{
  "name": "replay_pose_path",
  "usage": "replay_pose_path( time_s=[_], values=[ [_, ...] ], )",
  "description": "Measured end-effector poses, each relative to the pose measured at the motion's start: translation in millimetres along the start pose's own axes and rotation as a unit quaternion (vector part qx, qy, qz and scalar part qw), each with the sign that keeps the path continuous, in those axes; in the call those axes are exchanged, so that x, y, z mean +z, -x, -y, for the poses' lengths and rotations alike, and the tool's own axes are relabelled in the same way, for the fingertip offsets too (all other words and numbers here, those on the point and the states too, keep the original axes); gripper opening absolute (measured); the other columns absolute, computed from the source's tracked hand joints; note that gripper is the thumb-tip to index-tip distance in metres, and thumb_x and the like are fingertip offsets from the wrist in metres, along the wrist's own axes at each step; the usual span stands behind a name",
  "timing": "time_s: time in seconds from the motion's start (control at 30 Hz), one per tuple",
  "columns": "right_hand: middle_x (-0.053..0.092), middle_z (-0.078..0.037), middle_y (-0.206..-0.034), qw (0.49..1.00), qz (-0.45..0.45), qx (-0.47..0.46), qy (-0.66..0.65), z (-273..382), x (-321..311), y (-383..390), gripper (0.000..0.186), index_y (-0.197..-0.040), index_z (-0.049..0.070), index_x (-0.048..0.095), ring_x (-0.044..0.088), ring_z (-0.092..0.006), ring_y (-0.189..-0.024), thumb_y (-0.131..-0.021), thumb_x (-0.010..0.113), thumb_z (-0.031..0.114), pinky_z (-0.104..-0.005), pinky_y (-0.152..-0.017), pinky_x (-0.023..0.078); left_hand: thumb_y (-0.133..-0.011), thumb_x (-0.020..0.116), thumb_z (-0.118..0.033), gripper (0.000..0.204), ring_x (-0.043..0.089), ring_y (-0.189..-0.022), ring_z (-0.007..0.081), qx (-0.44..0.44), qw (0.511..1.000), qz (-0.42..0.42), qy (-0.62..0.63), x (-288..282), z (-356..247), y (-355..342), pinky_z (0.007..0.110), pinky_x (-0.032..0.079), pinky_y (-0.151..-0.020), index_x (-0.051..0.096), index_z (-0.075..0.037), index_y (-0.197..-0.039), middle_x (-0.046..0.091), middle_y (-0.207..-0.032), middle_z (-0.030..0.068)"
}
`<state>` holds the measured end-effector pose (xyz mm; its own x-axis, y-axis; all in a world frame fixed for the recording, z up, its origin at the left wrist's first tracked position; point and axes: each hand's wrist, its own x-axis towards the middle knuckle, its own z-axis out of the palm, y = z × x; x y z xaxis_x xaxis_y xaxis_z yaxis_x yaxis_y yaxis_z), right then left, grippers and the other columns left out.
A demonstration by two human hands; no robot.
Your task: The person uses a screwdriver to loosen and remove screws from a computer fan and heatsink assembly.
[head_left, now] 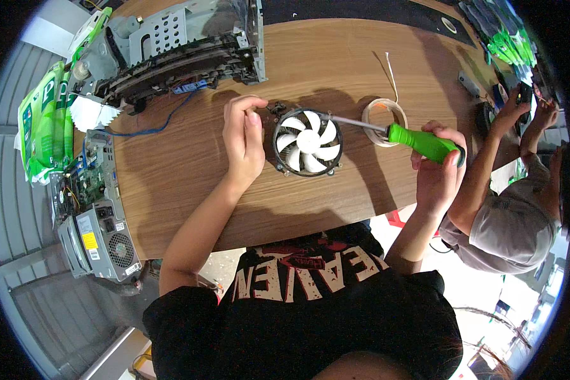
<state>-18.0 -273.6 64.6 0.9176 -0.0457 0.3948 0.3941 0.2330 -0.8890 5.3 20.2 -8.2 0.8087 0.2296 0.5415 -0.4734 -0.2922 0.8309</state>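
Note:
A round CPU cooler fan with white blades and a black rim lies on the wooden table in front of me. My right hand is wrapped round the green handle of a screwdriver. Its thin metal shaft points left, with the tip at the fan's upper right rim. Beside the fan's left edge, my left hand is loosely curved, thumb and fingers bent, with nothing visible in it. A small dark cable bundle sits between its fingertips and the fan.
Behind the screwdriver shaft lies a roll of pale tape. A large opened machine chassis stands at the back left, with a blue cable below. An opened computer case is at the left edge. At right, another person works.

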Motion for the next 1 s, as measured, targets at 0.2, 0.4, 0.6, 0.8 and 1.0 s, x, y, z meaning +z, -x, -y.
replay_pose_path(
  time_s=[0.2, 0.4, 0.6, 0.8, 1.0],
  values=[
    [0.060, -0.018, -0.086, 0.957, 0.002, 0.083, -0.279, 5, 3, -4, 0.043, -0.101, -0.003, 0.054, 0.046, -0.0135, -0.041, -0.100, 0.052, 0.040, -0.0219, -0.034, 0.034, -0.097, 0.048, -0.033, 0.035, 0.051, -0.088, 0.0225, 0.119, 0.988, 0.096, -0.037, -2, -2, -1, 0.033, 0.040, -0.079, 0.060, -0.002, -0.108, 0.064, -0.103, 0.0096],
    [0.059, -0.013, -0.079, 0.992, -0.110, 0.003, 0.057, 1, 16, 0, 0.026, -0.095, 0.000, 0.053, 0.052, -0.0146, -0.047, -0.100, 0.053, 0.025, -0.0244, -0.040, 0.041, -0.098, 0.043, -0.023, 0.029, 0.048, -0.086, 0.0189, 0.075, 0.994, 0.074, 0.007, -1, 1, 0, 0.032, 0.040, -0.078, 0.058, -0.002, -0.111, 0.064, -0.099, 0.0105],
    [0.055, -0.012, -0.071, 0.981, -0.079, 0.076, -0.161, 1, 10, 3, 0.035, -0.088, 0.001, 0.049, 0.046, -0.0131, -0.039, -0.099, 0.049, 0.034, -0.0224, -0.033, 0.035, -0.098, 0.042, -0.018, 0.026, 0.046, -0.081, 0.0162, 0.047, 0.997, 0.067, -0.010, -2, 1, 2, 0.030, 0.041, -0.077, 0.059, -0.002, -0.111, 0.064, -0.096, 0.0086],
    [0.053, -0.012, -0.066, 0.985, -0.112, 0.031, 0.128, -2, 15, 5, 0.034, -0.085, 0.001, 0.050, 0.047, -0.0134, -0.039, -0.098, 0.049, 0.033, -0.0218, -0.032, 0.034, -0.098, 0.043, -0.016, 0.025, 0.046, -0.079, 0.0150, 0.057, 0.997, 0.060, -0.011, 0, 0, 2, 0.030, 0.042, -0.074, 0.059, -0.001, -0.109, 0.063, -0.095, 0.0085],
    [0.047, -0.008, -0.068, 0.977, -0.147, -0.032, 0.150, -2, 26, 3, 0.035, -0.085, 0.003, 0.048, 0.036, -0.0124, -0.032, -0.096, 0.051, 0.036, -0.0246, -0.028, 0.030, -0.098, 0.042, -0.013, 0.024, 0.047, -0.076, 0.0141, 0.053, 0.996, 0.066, -0.020, 0, -1, 2, 0.029, 0.042, -0.071, 0.059, -0.001, -0.109, 0.062, -0.095, 0.0087]
  ],
)
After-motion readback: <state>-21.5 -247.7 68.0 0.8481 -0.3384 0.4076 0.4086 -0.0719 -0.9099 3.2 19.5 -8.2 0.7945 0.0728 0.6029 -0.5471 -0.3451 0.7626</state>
